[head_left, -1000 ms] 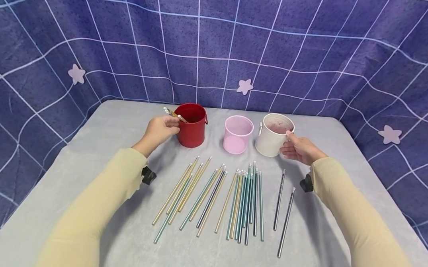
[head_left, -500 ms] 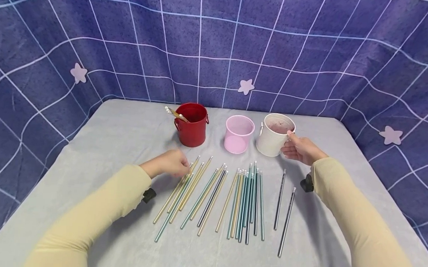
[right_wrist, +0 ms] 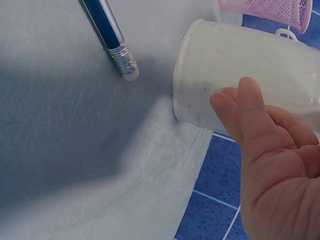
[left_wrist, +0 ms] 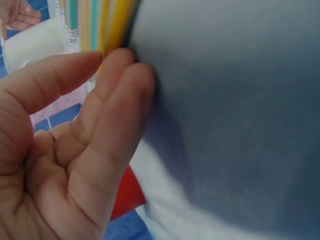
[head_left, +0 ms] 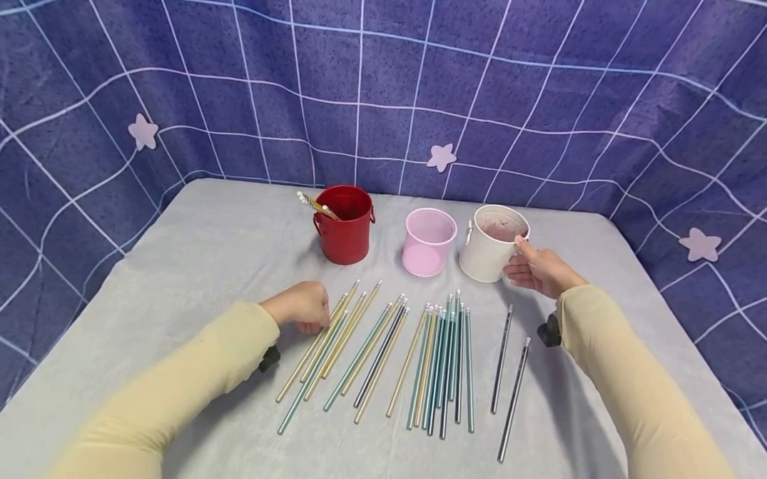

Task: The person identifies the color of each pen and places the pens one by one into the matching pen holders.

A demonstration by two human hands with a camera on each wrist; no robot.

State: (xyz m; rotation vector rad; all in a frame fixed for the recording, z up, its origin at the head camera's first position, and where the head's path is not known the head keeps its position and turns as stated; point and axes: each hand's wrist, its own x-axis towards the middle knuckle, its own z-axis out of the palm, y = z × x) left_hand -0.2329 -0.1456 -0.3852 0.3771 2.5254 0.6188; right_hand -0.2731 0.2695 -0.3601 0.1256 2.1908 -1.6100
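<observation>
My left hand [head_left: 303, 304] is at the eraser ends of the leftmost pencils on the table. In the left wrist view its thumb and first fingers close about a yellow pencil [left_wrist: 118, 22], seemingly pinching it. In front of me lies a spread of yellow, teal and dark pencils [head_left: 438, 370]. Behind them stands a red bucket [head_left: 346, 242] with several pencils [head_left: 320, 207] leaning out at its left. My right hand [head_left: 543, 269] holds the white bucket [head_left: 479, 258] on its right side, thumb at the rim and fingers along the outer wall.
A pink mesh cup [head_left: 424, 259] stands between the two buckets. Two dark pencils [head_left: 513, 402] lie apart on the right, below my right hand. A blue curtain [head_left: 390, 75] with a white grid hangs round the back and sides of the table [head_left: 230, 226].
My left hand has come away from the red bucket, leaving pencils in it, and moved down toward me to the leftmost pencils. The right hand has stayed at the white bucket.
</observation>
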